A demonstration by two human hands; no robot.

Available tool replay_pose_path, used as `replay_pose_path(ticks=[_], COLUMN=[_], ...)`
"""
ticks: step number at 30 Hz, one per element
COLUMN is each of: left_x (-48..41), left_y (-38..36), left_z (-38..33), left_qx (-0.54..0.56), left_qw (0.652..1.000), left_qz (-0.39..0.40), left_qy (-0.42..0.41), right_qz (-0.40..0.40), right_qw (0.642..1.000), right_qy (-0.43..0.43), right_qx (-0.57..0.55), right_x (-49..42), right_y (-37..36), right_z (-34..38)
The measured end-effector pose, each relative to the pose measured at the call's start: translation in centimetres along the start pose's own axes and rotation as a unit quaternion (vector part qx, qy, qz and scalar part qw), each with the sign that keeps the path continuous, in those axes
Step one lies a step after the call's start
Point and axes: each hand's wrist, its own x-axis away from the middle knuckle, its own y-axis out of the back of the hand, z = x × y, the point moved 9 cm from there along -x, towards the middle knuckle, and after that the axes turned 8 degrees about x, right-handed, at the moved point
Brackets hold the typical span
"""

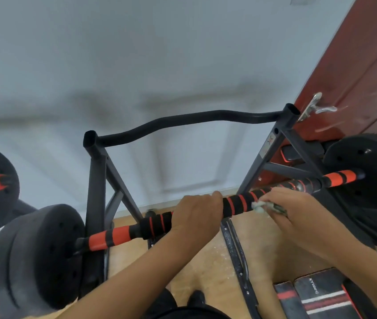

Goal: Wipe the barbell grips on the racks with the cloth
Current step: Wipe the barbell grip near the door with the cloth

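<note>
Head view: the left hand [196,212] curls over the barbell [237,202], gripping its black-and-orange foam near the middle. Just right of it, the right hand [293,210] clutches a pale cloth [260,206], bunched against the striped foam and touching it. The barbell lies across the rack [95,171], with 2 plates on its ends: the left plate [37,256] well outside the left hand, the right plate [367,171] beyond the right hand. A bench [321,295] sits below the right forearm.
</note>
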Motion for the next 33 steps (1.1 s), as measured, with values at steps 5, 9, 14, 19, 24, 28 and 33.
replay_pose_path(ticks=[5, 9, 14, 19, 24, 28, 33], left_x=[-1.8, -3.8, -6.8, -8.8, -9.3, -9.5, -9.8], left_y=[0.4, 1.0, 1.6, 0.6, -0.4, -0.4, -1.0], left_z=[1.3, 2.8, 4.9, 5.7, 6.2, 6.3, 6.8], left_qx=[0.004, 0.012, 0.033, 0.037, 0.058, 0.076, 0.075], left_qw=[0.999, 0.998, 0.997, 0.994, 0.990, 0.989, 0.984], left_qz=[0.043, 0.049, 0.060, 0.103, 0.128, 0.130, 0.160], left_qy=[0.005, 0.027, 0.035, 0.024, 0.023, 0.006, 0.020], right_qz=[-0.108, -0.065, -0.005, 0.007, -0.021, -0.049, -0.113], right_qw=[0.994, 0.997, 0.996, 0.995, 0.996, 0.997, 0.986], right_qy=[-0.018, -0.019, -0.053, -0.063, -0.025, -0.021, -0.092], right_qx=[-0.015, 0.027, 0.077, 0.079, 0.079, 0.055, 0.086], right_x=[-1.9, -6.6, -10.4, -7.9, -4.0, -4.3, -10.7], right_y=[4.5, 3.0, 0.0, -0.5, -0.3, 0.7, 2.6], right_z=[-1.1, -0.5, -0.2, 0.2, 1.3, 1.7, -1.5])
